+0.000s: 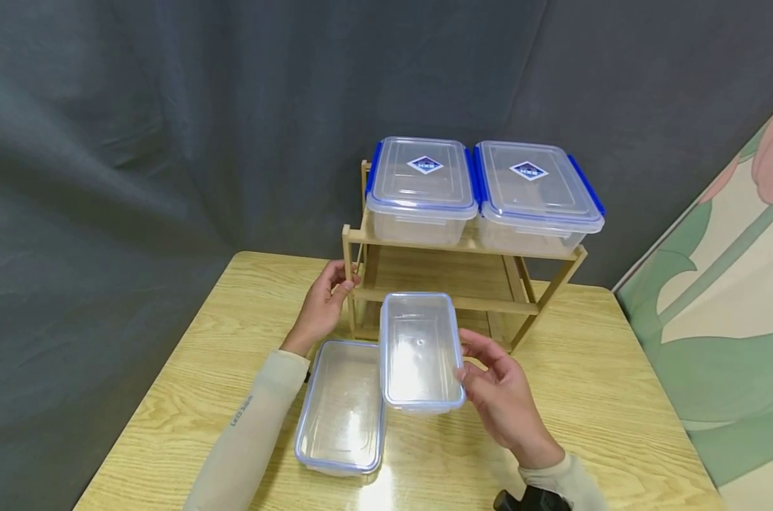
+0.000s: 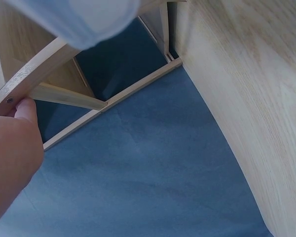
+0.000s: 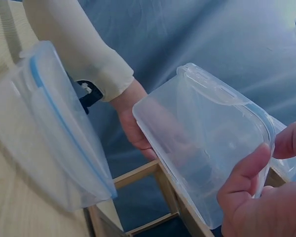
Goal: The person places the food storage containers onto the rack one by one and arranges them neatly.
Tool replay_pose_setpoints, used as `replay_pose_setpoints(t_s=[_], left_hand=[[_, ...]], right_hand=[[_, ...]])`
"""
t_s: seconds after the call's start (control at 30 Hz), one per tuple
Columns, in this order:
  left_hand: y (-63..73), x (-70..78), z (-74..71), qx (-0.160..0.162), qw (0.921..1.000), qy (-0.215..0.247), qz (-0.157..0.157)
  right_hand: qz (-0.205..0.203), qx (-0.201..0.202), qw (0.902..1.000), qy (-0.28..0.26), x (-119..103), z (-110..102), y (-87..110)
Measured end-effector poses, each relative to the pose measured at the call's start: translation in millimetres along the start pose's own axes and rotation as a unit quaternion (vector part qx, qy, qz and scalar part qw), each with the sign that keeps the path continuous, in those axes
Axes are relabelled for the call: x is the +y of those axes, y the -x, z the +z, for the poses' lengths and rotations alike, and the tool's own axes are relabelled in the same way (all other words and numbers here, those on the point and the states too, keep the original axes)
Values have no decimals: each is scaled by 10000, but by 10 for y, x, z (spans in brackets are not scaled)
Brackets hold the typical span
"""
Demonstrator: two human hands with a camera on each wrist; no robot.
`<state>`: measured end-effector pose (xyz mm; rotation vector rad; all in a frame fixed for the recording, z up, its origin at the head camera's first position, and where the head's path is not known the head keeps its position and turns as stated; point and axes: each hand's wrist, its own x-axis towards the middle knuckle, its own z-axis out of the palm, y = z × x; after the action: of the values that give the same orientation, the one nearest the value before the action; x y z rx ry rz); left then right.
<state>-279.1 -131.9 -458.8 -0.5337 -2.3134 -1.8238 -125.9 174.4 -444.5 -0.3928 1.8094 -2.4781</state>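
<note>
Table (image 1: 616,383): pale yellow, wood-grain top; bright glare toward the near side, just below the table box (image 1: 341,408). Far edge runs along a dark blue-grey curtain (image 1: 169,128), which fills the back and left of the room. Beyond the right edge, a panel (image 1: 737,291) with pink flowers and green leaves on cream.

Rack (image 1: 443,277): light wood, tiered, standing near the table's far edge, right of its middle. Top tier carries two clear lidded boxes side by side, left one (image 1: 422,188) and right one (image 1: 536,191); blue clips, diamond labels on the lids.

Left hand (image 1: 319,312): gripping the rack at its near left corner, thumb against the wood.

Right hand (image 1: 501,397): pinching the held box (image 1: 421,348) by its right rim, thumb and fingers close together. This box is clear, blue-rimmed, raised above the table before the rack's front edge. The table box, similar, lies nearer the person, left of it. Pale sleeves (image 1: 252,426) on both arms.
</note>
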Motion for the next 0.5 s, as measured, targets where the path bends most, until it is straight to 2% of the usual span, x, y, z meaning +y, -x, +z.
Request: replay_pose_setpoints(t_s=[0.2, 0.5], left_hand=[[-3, 4, 3, -41, 10000, -16, -68], [11, 23, -2, -3, 10000, -32, -75]], right_hand=[[-46, 86, 9998, -185, -60, 13, -115], [220, 304, 9990, -245, -57, 92, -349]])
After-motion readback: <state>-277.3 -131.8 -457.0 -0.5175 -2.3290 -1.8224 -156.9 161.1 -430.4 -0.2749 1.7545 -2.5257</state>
